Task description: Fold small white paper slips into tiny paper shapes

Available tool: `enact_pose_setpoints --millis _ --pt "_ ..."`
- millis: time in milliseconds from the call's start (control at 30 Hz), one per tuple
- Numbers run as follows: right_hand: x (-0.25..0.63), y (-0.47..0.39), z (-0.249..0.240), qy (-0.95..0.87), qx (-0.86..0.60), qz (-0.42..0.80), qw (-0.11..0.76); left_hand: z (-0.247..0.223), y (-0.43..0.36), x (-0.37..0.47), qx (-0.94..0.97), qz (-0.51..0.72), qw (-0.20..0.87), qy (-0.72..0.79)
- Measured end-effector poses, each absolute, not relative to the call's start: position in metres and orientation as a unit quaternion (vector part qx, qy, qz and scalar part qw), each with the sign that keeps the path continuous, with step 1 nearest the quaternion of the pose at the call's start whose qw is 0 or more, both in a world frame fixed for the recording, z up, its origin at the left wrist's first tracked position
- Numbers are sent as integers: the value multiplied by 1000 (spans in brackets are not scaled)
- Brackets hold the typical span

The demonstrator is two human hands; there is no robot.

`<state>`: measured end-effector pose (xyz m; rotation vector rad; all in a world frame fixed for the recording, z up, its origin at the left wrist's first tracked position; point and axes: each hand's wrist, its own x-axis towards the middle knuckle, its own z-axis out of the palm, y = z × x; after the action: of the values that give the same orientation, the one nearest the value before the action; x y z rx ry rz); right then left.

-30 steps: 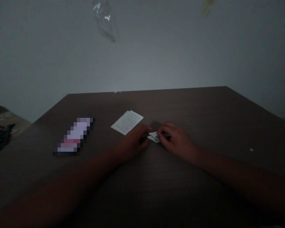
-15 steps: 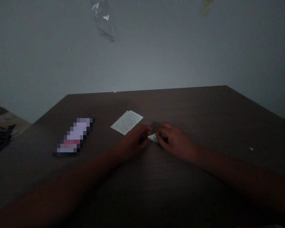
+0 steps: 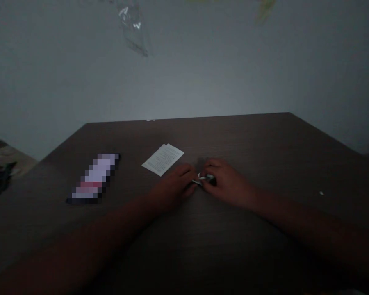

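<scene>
Paper piece (image 3: 200, 176), small, centre of frame; probably light, soft, easily creased; best held by edges. Left hand (image 3: 176, 184), right hand (image 3: 226, 180): pinching opposite ends.

A phone (image 3: 95, 176) is lying on the worktop (image 3: 240, 139), left of the sheets (image 3: 163, 159). A paper piece (image 3: 202, 178) is sitting between the left hand (image 3: 174, 185) and right hand (image 3: 226, 182).

Dim, grey light; wall (image 3: 203, 82) palest mid-frame, darkening toward corners. Tabletop (image 3: 233, 139) nearly black at bottom edge. White glints on clear plastic (image 3: 133, 29). Phone (image 3: 95, 176) pixelated. Print on sheet (image 3: 162, 159) illegible; small paper piece (image 3: 197, 182) murky, detail lost
</scene>
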<state>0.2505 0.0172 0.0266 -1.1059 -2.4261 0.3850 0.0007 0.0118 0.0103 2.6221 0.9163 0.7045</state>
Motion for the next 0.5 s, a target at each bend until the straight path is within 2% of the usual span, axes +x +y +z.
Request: enact_pose_setpoints --millis 100,300,500 --pt "253 20 29 -878 -393 138 236 14 11 1 907 239 140 318" --pt "254 17 42 -906 -394 84 131 15 9 1 908 246 166 297" --pt "251 18 47 -897 -429 47 98 13 14 3 891 269 194 309"
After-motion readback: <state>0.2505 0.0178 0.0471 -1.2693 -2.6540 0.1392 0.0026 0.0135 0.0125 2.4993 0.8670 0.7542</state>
